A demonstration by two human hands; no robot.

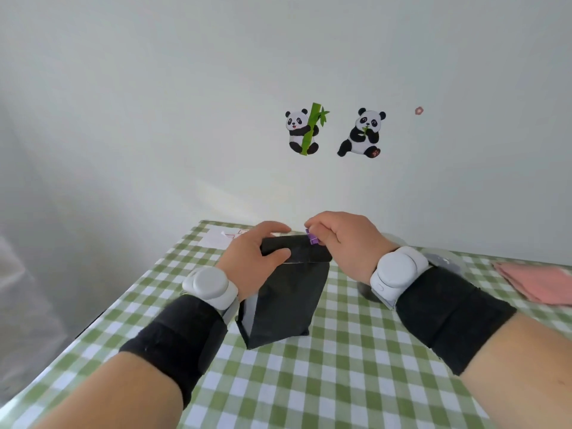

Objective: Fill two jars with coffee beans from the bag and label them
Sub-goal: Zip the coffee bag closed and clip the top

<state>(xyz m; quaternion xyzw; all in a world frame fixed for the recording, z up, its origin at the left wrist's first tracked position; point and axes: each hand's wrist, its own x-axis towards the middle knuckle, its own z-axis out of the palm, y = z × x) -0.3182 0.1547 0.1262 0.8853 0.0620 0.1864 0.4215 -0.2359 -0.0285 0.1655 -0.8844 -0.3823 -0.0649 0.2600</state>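
A table covered in a green-and-white checked cloth (340, 382) stands against a pale wall with two panda stickers (305, 129). A black coffee bag (284, 305) stands upright near the middle of the table, its top folded over. The left hand (250, 258) grips the folded top, fingers curled round it. The right hand (343, 243) pinches a small purple clip (312, 238) on that fold. A folded pink cloth (538, 283) lies at the right edge

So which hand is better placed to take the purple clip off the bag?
The right hand: its fingers pinch the purple clip, while the left hand holds the bag steady.
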